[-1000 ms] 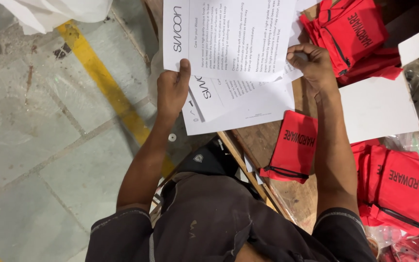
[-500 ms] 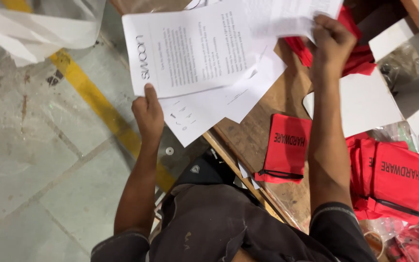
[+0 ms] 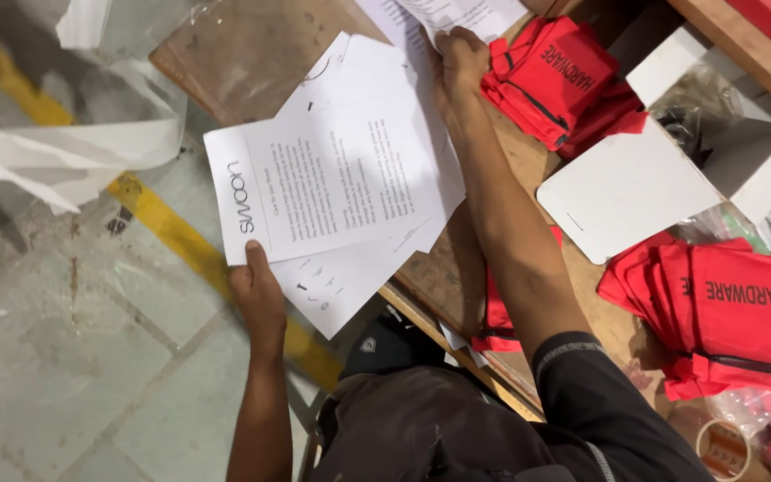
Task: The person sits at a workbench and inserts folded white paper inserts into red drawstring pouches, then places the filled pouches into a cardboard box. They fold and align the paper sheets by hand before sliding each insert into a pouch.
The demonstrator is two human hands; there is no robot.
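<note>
My left hand [image 3: 259, 299] grips the lower corner of a stack of white printed sheets [image 3: 332, 192], thumb on top, holding them over the left edge of the wooden table [image 3: 252, 54]. Under the top sheet a second sheet [image 3: 336, 286] sticks out toward me. My right hand [image 3: 460, 55] reaches across the table and pinches the far end of the sheets, next to more printed paper [image 3: 470, 13] at the top.
Red zip pouches lie in piles at the far right [image 3: 559, 76], at the near right [image 3: 725, 317] and under my right forearm [image 3: 490, 312]. A flat white box [image 3: 626, 187] sits between them. Clear plastic wrap [image 3: 55, 161] hangs left, above a yellow floor line [image 3: 171, 232].
The view has swung so the sheets sit lower and further left. My right hand has slid along the papers' far edge; my left hand keeps its grip on the near corner.
</note>
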